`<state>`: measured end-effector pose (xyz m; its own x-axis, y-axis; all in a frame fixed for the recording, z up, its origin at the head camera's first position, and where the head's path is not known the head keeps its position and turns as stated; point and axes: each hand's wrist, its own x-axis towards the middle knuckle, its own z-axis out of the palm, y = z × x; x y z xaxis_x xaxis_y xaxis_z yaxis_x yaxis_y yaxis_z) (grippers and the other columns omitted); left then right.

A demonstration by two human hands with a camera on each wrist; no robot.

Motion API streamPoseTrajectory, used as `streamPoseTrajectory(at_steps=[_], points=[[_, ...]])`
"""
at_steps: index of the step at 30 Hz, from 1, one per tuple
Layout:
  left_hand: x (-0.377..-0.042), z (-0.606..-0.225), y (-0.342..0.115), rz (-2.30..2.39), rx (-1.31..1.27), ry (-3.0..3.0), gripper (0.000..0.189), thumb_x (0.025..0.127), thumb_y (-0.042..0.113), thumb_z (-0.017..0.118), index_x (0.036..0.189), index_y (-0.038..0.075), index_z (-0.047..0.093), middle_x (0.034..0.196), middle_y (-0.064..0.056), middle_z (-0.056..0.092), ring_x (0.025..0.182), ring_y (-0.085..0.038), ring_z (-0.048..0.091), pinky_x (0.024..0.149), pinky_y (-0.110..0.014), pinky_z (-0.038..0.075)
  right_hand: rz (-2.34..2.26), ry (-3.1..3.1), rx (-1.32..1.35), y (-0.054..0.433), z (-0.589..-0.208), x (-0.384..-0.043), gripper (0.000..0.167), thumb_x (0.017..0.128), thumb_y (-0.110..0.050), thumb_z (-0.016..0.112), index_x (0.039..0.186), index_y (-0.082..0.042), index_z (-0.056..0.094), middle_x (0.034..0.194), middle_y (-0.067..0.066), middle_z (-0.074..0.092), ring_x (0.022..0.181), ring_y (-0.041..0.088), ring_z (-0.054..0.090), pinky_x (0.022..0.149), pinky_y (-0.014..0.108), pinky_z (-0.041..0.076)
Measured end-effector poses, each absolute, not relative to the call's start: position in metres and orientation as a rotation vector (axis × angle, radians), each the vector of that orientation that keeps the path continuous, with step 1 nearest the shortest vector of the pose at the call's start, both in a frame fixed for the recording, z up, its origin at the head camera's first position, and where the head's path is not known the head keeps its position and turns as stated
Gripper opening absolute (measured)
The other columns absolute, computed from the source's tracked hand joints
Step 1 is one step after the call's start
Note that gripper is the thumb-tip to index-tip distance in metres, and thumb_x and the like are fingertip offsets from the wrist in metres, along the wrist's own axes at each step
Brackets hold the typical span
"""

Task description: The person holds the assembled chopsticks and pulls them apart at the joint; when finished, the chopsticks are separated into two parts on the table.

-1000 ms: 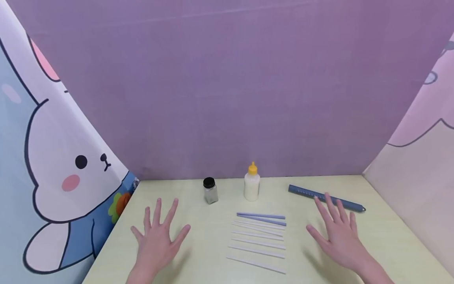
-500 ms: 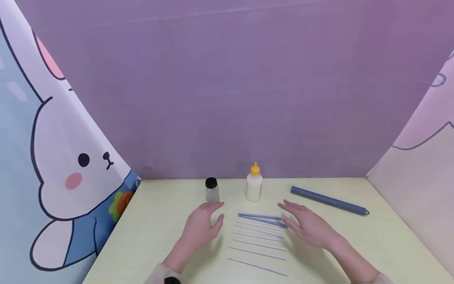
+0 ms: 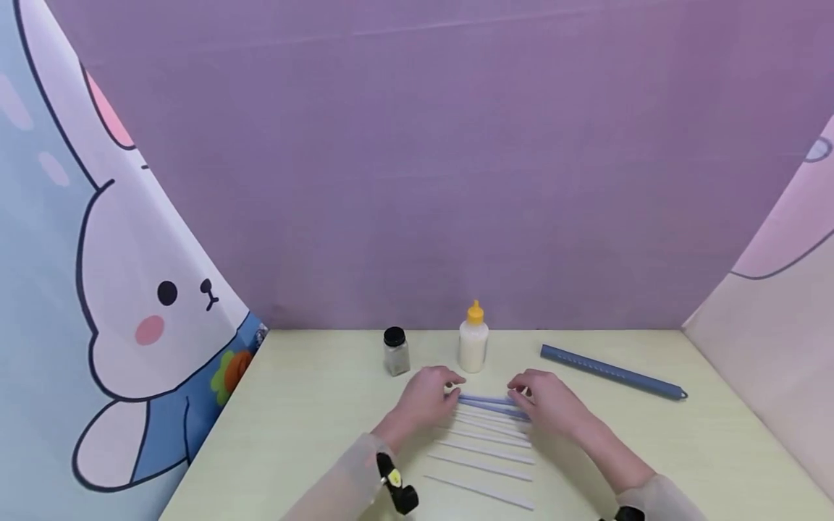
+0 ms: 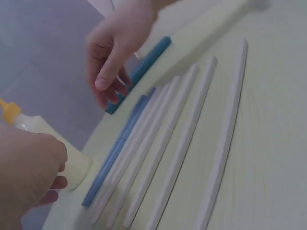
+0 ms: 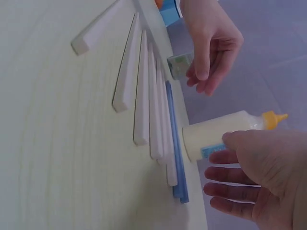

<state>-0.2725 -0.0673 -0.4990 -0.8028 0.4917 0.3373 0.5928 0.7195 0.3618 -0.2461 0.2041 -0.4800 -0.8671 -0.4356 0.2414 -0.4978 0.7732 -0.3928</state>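
Nearest, at the bottom edge, a pale left sleeve (image 3: 345,477) ran up from the lower left with a black device (image 3: 396,486) at its wrist, and a right sleeve (image 3: 661,499) came in opposite.

Six thin white sticks (image 3: 481,492) lay in a slanting row across the pale table (image 3: 313,398), the front ones well spaced and the back ones closer together. Just beyond them, at the far end of the row, lay two blue sticks (image 3: 489,399), side by side and slightly splayed toward the right.

The left hand (image 3: 425,396) hovered at the left ends of the blue sticks and the rearmost white ones, covering some of those ends in the head view. Its fingers were loosely bent, with a gap between thumb and fingertips and nothing gripped. The right hand (image 3: 554,400) hung by the opposite ends of the blue sticks, fingers relaxed and thumb apart, also holding nothing. The wrist views showed both hands a little clear of the sticks.

Farther back, a small clear jar (image 3: 396,357) with a black lid stood upright beyond the left hand. To its right stood a squeeze bottle (image 3: 473,346) of white contents with a yellow nozzle cap; a blue label showed on it in the right wrist view. Farther right, a dark blue rod (image 3: 612,372) lay at a slant. Behind the table hung a purple cloth (image 3: 456,166), flanked by a rabbit-printed cloth (image 3: 143,289) on the left.
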Motion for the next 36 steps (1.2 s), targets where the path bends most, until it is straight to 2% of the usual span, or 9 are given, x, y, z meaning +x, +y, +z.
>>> streamPoseTrajectory(at_steps=[7,11,16,19,27,32,36], points=[[-0.287,-0.51,-0.04,-0.62,-0.84,-2.789,0.018,0.099,0.015,0.071,0.113,0.016,0.083,0.108,0.001,0.08,0.097,-0.011,0.073,0.085,-0.025,0.059,0.601,-2.858,0.748,0.211,-0.493,-0.253,0.005,0.094,-0.009,0.077,0.099,-0.008,0.08,0.086,-0.004,0.072,0.077,0.007,0.067,0.07,0.024,0.058],[-0.29,-0.516,-0.031,-0.615,-0.832,-2.844,0.016,0.099,0.016,0.072,0.109,0.015,0.085,0.104,0.002,0.08,0.097,-0.011,0.072,0.087,-0.025,0.059,0.62,-2.841,0.798,0.213,-0.501,-0.255,0.005,0.091,-0.007,0.08,0.095,-0.008,0.079,0.082,-0.004,0.07,0.074,0.004,0.064,0.068,0.023,0.056],[-0.291,-0.521,-0.025,-0.471,-0.876,-2.86,0.013,0.097,0.017,0.076,0.102,0.022,0.087,0.096,0.008,0.081,0.09,-0.011,0.068,0.087,-0.027,0.057,0.629,-2.797,0.862,0.213,-0.507,-0.261,0.009,0.087,-0.004,0.083,0.085,-0.011,0.078,0.079,-0.005,0.068,0.071,0.001,0.062,0.066,0.022,0.055],[-0.293,-0.523,-0.024,-0.454,-0.873,-2.856,0.013,0.096,0.017,0.076,0.098,0.023,0.087,0.093,0.009,0.08,0.087,-0.01,0.066,0.086,-0.026,0.056,0.604,-2.785,0.887,0.212,-0.507,-0.265,0.015,0.089,-0.002,0.081,0.082,-0.013,0.072,0.078,-0.007,0.064,0.07,0.0,0.056,0.063,0.022,0.051],[-0.286,-0.509,-0.029,-0.528,-0.906,-2.826,0.01,0.1,0.022,0.073,0.103,0.018,0.082,0.098,0.006,0.079,0.093,-0.009,0.069,0.087,-0.024,0.057,0.545,-2.756,0.933,0.205,-0.485,-0.26,0.025,0.096,0.004,0.067,0.087,-0.014,0.053,0.08,-0.007,0.047,0.072,0.004,0.043,0.064,0.023,0.042],[-0.274,-0.486,-0.033,-0.511,-1.017,-2.726,0.006,0.103,0.018,0.068,0.106,0.016,0.072,0.094,0.005,0.075,0.083,-0.004,0.064,0.076,-0.018,0.053,0.583,-2.784,1.042,0.198,-0.455,-0.249,0.017,0.101,0.005,0.057,0.099,-0.012,0.053,0.073,-0.009,0.044,0.064,0.001,0.038,0.061,0.021,0.037],[-0.257,-0.464,-0.037,-0.419,-1.082,-2.68,0.007,0.106,0.016,0.062,0.104,0.015,0.068,0.086,0.005,0.068,0.073,-0.004,0.056,0.066,-0.018,0.048,0.62,-2.785,1.151,0.191,-0.436,-0.238,0.015,0.104,0.0,0.055,0.103,-0.015,0.056,0.069,-0.013,0.04,0.059,-0.002,0.033,0.057,0.019,0.034]])
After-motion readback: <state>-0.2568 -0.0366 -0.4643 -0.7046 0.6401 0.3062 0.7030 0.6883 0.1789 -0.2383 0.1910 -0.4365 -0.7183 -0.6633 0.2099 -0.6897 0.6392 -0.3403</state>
